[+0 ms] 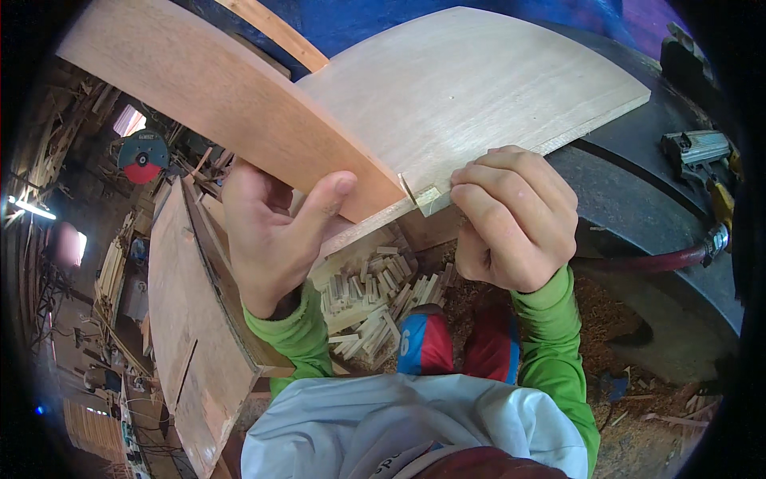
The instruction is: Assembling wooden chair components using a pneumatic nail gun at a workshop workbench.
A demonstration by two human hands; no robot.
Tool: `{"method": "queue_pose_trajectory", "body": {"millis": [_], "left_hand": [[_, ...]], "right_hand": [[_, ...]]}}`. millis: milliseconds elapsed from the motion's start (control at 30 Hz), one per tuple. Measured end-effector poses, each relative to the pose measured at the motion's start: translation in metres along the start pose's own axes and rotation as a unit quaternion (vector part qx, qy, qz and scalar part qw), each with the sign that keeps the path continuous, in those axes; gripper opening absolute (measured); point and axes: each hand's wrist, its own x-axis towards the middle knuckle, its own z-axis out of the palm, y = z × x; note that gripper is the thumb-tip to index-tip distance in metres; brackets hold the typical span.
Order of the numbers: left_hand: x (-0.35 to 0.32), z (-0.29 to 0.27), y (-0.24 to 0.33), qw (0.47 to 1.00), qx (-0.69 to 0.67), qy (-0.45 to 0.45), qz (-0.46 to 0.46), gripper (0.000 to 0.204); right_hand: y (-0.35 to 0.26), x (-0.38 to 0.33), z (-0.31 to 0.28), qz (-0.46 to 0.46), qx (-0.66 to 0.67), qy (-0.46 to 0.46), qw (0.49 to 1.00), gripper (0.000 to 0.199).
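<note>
My left hand [275,219] grips a long reddish-brown board [231,88], its thumb pressed on the face and its fingers behind. That board stands against a pale flat wooden panel [487,80], with its near end by the panel's front edge. Beside this end sits a small pale wood piece [428,199] with a thin strip sticking up. My right hand [519,219] is closed at the panel's edge, right of the small piece. Whatever its fingertips hold is hidden.
At right, a nail gun [702,156] with a red hose [650,263] rests on a dark surface [630,199]. Several small wood sticks [383,295] are piled below the panel. A large plywood piece [179,319] stands at left. Another wood strip [275,32] touches the panel's far side.
</note>
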Motion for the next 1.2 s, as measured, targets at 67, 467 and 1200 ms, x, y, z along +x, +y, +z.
{"method": "queue_pose_trajectory", "body": {"millis": [67,467,1200], "left_hand": [[-0.003,-0.002,0.005,1.000,-0.004,0.008,0.003,0.040],[0.002,-0.007,-0.008,1.000,-0.003,-0.002,-0.008,0.037],[0.019,-0.008,-0.016,0.982,0.072,-0.055,0.164,0.029]], "right_hand": [[-0.001,0.003,0.001,-0.013,0.003,0.012,1.000,0.029],[-0.001,-0.001,-0.008,0.013,0.014,-0.053,0.998,0.028],[0.132,0.072,-0.293,0.703,-0.421,-0.163,0.549,0.037]]}}
